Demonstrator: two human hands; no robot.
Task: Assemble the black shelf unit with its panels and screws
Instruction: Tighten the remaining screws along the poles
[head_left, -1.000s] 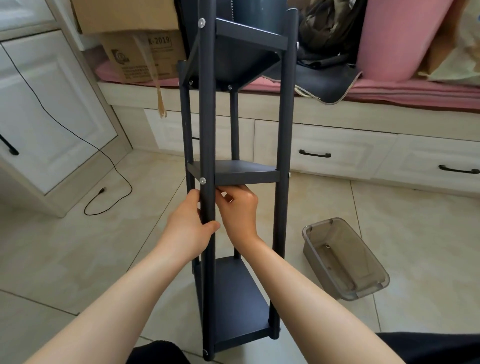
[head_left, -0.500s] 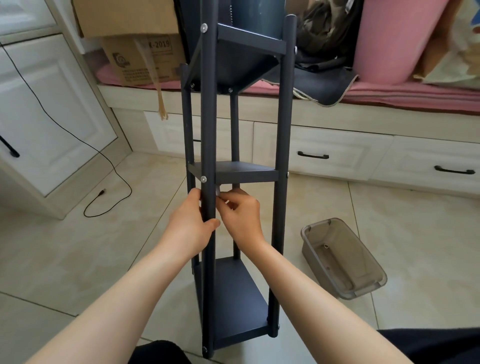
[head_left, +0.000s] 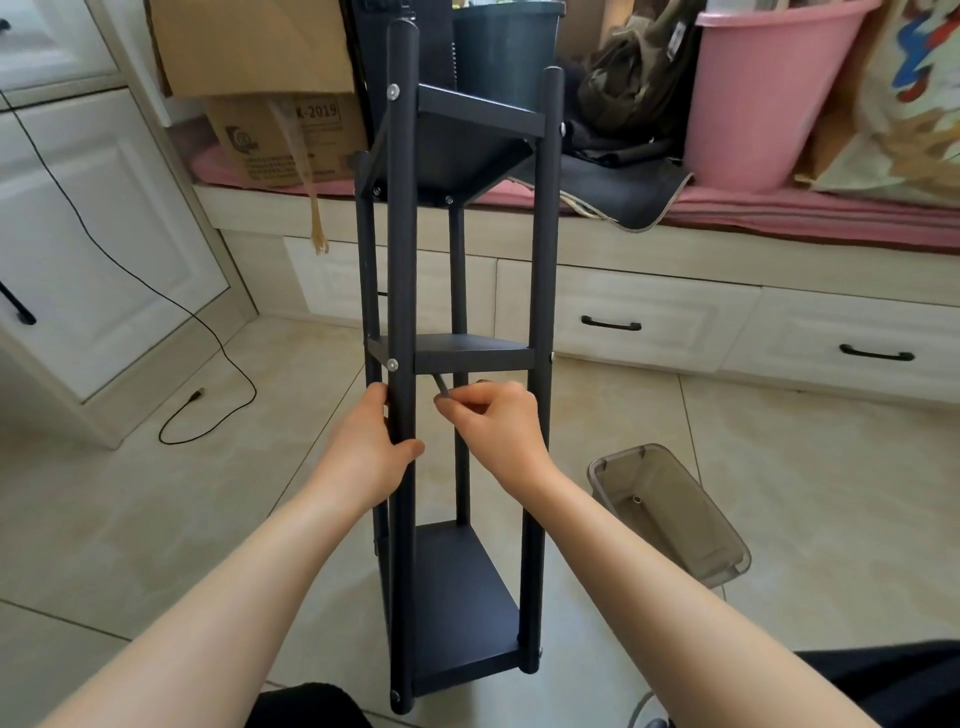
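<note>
The shelf unit (head_left: 462, 364), standing at centre, appeared mostly assembled, its near post (head_left: 402, 312) gripped by the left hand (head_left: 371, 452) while the right hand (head_left: 498, 423) pinched a hex key (head_left: 441, 387) under the middle panel (head_left: 467, 351) at 1 o'clock of it, so tightening seemingly remained.

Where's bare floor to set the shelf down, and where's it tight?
Bare tile left of the black shelf unit, short of the black cable. Bare tile right, between the clear plastic bin and white drawers. Tight: the pink-cushioned bench, piled with boxes and a pink tub.
</note>
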